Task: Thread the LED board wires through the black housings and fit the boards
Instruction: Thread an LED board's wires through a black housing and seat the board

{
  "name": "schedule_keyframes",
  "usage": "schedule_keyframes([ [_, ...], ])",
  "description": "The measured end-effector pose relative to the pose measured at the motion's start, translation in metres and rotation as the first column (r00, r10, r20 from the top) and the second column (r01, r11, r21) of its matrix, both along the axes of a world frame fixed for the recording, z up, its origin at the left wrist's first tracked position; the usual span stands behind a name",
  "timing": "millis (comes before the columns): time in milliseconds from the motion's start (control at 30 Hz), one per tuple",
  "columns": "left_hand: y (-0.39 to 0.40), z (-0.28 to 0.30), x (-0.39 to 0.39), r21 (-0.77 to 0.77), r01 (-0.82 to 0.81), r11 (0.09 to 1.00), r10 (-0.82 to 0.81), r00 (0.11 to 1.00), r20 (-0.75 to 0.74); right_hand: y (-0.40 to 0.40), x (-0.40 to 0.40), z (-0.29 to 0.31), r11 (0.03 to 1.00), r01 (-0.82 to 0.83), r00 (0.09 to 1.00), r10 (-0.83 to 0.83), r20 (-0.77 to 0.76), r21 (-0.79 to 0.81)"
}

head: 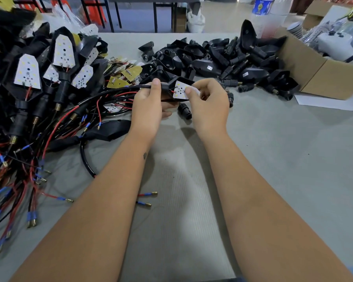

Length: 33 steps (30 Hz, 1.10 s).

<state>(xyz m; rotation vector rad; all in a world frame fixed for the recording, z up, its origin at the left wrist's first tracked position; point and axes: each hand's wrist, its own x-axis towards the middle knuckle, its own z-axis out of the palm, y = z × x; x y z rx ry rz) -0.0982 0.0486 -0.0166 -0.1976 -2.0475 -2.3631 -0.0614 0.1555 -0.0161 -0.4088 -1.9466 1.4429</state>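
Head view. We hold one housing (168, 86) above the bench (273, 159), at mid-table between the two stock piles. The left hand (149, 106) grips the housing at its neck, thumb on top, where the wires (118, 92) leave toward the left. The right hand (209, 102) pinches the LED board (180, 90) by its edge, between thumb and forefinger, with the remaining fingers curled. The board sits at the mouth of the housing, tilted; we cannot tell whether it is seated. A red lead shows at the board's narrow end, so the wires appear already threaded.

Handling, as we judge it: the board is thin, light and stiff, with soldered leads that could tear if pulled hard. Take it by the edges only, clear of the LEDs. The housing is rigid plastic and tolerates a firm grip at the neck. The wires are limp and tangle readily; draw them out through the neck to take up slack as the board goes in.

Both forearms reach straight forward, wrists level, hands close together.

Finished units (29, 74) lie in a heap at the left. Empty housings (222, 58) lie at the far right, beside a carton (314, 76). Loose boards (124, 72) lie between the two piles.
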Motion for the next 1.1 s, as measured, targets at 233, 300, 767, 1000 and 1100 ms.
schedule_keyframes([
  [233, -0.004, 0.001, -0.004, 0.024, -0.031, 0.999, 0.03, 0.999, 0.041, 0.002, 0.004, 0.006, 0.995, -0.096, 0.995, 0.096, -0.003, -0.033],
  [300, -0.006, 0.001, -0.005, 0.038, -0.059, 0.998, 0.057, 0.997, 0.05, 0.002, 0.005, 0.007, 0.981, -0.169, 0.985, 0.167, -0.028, -0.097],
  [767, -0.005, 0.005, -0.004, -0.031, 0.08, 0.996, -0.077, 0.994, 0.084, 0.005, 0.006, 0.014, 0.769, -0.489, 0.84, 0.543, 0.017, -0.412],
  [1000, 0.003, 0.008, 0.015, -0.484, 0.34, 0.806, -0.402, 0.915, -0.026, 0.006, 0.005, 0.011, 0.833, -0.424, 0.895, 0.446, -0.024, -0.356],
  [1100, 0.007, 0.009, 0.019, -0.651, 0.316, 0.69, -0.447, 0.894, -0.039, 0.006, 0.002, 0.008, 0.883, -0.406, 0.91, 0.414, -0.015, -0.236],
])
